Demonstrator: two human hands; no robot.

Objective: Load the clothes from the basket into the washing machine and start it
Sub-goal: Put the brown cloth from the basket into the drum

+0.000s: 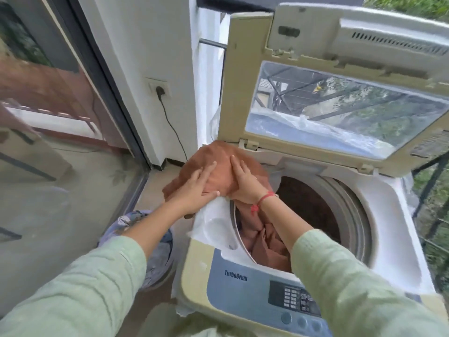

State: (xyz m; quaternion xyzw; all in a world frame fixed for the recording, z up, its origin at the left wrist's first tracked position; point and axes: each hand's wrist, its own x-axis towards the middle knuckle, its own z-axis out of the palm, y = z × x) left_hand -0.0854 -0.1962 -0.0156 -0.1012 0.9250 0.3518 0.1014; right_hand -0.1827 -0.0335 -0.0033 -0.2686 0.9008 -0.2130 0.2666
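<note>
Both hands lie flat with fingers straight, gripping nothing: the left hand point(195, 188) and right hand point(244, 182) press side by side on top of the rust-orange cloth point(218, 159). The cloth is heaped under their palms on the washing machine point(218, 276)'s far left corner, beside the raised lid point(243, 81). Similar fabric hangs into the drum point(352, 215), and the basket point(158, 254) stands on the floor left of the machine.

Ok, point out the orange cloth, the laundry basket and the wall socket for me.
orange cloth point(218, 164): head view, on its bunched upper fold.
laundry basket point(109, 229): head view, on its left rim.
wall socket point(153, 85): head view, on the plate beside the plug.
</note>
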